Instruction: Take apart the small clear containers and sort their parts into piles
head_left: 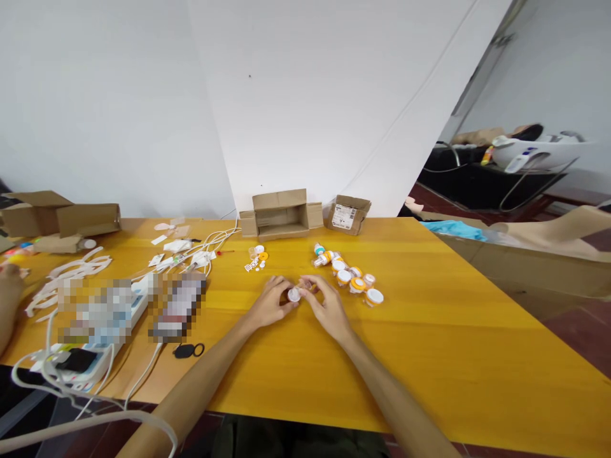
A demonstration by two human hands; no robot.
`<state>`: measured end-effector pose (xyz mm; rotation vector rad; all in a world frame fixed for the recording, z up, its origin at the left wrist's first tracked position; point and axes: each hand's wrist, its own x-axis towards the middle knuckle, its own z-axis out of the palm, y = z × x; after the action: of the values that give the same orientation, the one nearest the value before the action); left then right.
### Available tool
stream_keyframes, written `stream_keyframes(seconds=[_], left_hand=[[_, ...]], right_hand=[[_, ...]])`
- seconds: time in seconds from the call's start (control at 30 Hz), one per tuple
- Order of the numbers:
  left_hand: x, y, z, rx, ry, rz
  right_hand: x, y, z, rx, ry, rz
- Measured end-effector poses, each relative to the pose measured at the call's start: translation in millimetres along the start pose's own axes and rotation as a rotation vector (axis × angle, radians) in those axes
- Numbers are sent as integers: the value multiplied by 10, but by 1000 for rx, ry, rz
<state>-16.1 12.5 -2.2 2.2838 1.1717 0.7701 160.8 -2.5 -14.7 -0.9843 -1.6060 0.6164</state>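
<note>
At the far left edge another person's hand point(9, 280) rests by a tangle of white cables point(71, 273), with flattened cardboard boxes point(62, 216) behind it against the wall. A white power strip point(139, 298) lies just right of the cables, and a small black fob point(188, 350) sits nearer the front edge. Further along, an open cardboard box point(280, 215) stands at the far side of the yellow table point(453, 331), with a scatter of small white and orange parts point(258, 257) just in front of it. At the middle, the left hand point(270, 305) has its fingers curled in close and pinches a small vial point(294, 294) with a white cap, held low over the table. The right hand point(329, 305) meets it from the other side, fingertips closed on the same vial (how the cap sits is too small to make out). The step in hand looks like work on the vial's cap or body between the two hands. A move from here calls for a steady pinch from one hand while the other works, since the vial is tiny and light. Right of the hands lies a cluster of small bottles point(351, 277) with orange and white caps, and behind it a labelled carton point(348, 215).
</note>
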Motion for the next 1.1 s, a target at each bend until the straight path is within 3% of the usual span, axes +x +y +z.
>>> stream_keyframes(seconds=[0.2, 0.4, 0.53, 0.7, 0.8, 0.97, 1.1], left_hand=[[-5, 26, -44, 126, 3, -34], [-11, 21, -73, 162, 6, -73], [-18, 27, -69, 153, -1, -62], [-25, 41, -62, 141, 6, -66], [-23, 45, -59, 144, 7, -64], [-22, 32, -54, 151, 9, -59], [-27, -3, -38, 161, -1, -54]], right_hand=[[-9, 8, -25, -133, 61, -38], [-28, 129, -4, -332, -177, 20], [-45, 125, -2, -392, -231, 11], [4, -10, -99, -469, -162, -58], [195, -97, -196, -645, -132, -85], [742, -170, -270, -1034, -352, 86], [1081, -171, -245, -1130, -581, 373]])
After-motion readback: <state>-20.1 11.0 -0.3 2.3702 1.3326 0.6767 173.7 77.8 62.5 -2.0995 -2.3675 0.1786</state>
